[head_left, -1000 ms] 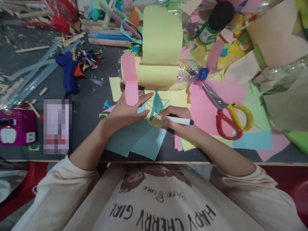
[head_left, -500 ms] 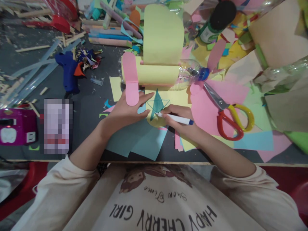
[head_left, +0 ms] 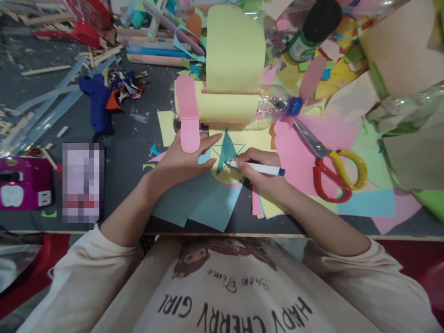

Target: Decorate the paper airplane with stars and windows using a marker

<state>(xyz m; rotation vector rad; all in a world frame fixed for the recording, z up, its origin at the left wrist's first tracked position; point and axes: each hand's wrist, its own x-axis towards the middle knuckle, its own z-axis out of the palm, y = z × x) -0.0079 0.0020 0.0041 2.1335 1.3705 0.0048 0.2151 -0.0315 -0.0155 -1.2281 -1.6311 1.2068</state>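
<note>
My right hand (head_left: 260,166) grips a white marker pen (head_left: 265,168) with a blue end. Its tip touches a star drawing (head_left: 227,148), partly coloured teal, on yellow paper (head_left: 256,135). My left hand (head_left: 189,155) lies flat at the paper's left side, thumb and fingers spread. Just beyond both hands lies a plastic bottle (head_left: 272,101) on its side, with a blue cap and a yellow paper wrap (head_left: 229,107). A pink rounded strip (head_left: 187,99) hangs from the wrap over the back of my left hand. Teal sheets (head_left: 201,203) lie nearer my body.
Scissors (head_left: 321,150) with red and yellow handles rest on pink paper (head_left: 298,157) at right. To the left are a blue glue gun (head_left: 99,101), a purple box (head_left: 26,182) and a blurred rectangular object (head_left: 83,182). A green bottle (head_left: 307,41) with a black cap stands behind.
My right hand and the marker have shifted slightly, with the pen's blue end moving right. The left hand stays in place.
</note>
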